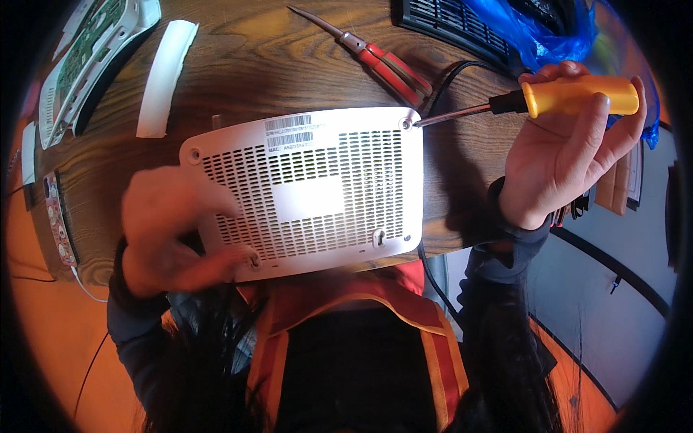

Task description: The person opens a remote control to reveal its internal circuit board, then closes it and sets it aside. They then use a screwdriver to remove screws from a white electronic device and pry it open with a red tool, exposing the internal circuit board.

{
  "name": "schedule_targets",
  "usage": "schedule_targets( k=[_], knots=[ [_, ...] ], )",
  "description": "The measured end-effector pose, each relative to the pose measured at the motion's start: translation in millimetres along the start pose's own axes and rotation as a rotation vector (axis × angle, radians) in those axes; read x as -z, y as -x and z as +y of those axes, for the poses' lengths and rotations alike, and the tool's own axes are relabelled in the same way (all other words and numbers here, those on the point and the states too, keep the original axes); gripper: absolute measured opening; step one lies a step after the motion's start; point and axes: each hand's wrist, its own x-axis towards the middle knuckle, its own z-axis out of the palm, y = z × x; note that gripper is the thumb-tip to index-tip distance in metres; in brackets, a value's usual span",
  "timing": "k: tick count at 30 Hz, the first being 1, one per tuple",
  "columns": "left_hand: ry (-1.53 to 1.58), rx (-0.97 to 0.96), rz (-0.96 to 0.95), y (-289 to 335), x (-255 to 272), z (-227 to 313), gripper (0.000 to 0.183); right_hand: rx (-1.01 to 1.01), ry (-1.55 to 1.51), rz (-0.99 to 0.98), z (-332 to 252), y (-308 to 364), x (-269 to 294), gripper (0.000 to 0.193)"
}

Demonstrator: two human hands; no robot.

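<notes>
A white plastic device housing point(310, 198) with a vented face and barcode labels lies at the near table edge, face up. My right hand point(570, 137) is closed on a screwdriver point(577, 96) with a yellow handle, its fingertips around the handle. The screwdriver's shaft points left, its tip at the screw hole point(407, 123) in the housing's far right corner. Over the housing's left side is my left hand point(170, 216), blurred by motion. Its thumb and fingers are apart; whether they touch the housing I cannot tell.
Red-handled pliers point(379, 61) with long jaws lie beyond the housing. At the far left are a white curved cover strip point(167, 79) and an opened casing with a green circuit board point(97, 47). A power strip point(59, 220) lies left, a blue plastic bag point(538, 32) far right.
</notes>
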Motion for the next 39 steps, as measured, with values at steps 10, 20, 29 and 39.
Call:
schedule_targets(
  k=[10, 20, 29, 39],
  knots=[
    [-0.196, -0.115, -0.086, -9, -25, 10, 0.025, 0.033, 0.065, -0.017, 6, 2, 2, 0.039],
    [-0.258, -0.138, -0.023, -4, -29, 12, 0.023, 0.261, 0.565, -0.235, -34, -1, -28, 0.047],
    [-0.291, -0.101, -0.052, -4, -30, 12, 0.021, 0.227, 0.22, -0.37, -20, -9, -34, 0.046],
    [-0.301, -0.09, -0.051, -6, -31, 14, 0.021, 0.178, 0.11, -0.447, -24, -16, -20, 0.052]
  ],
)
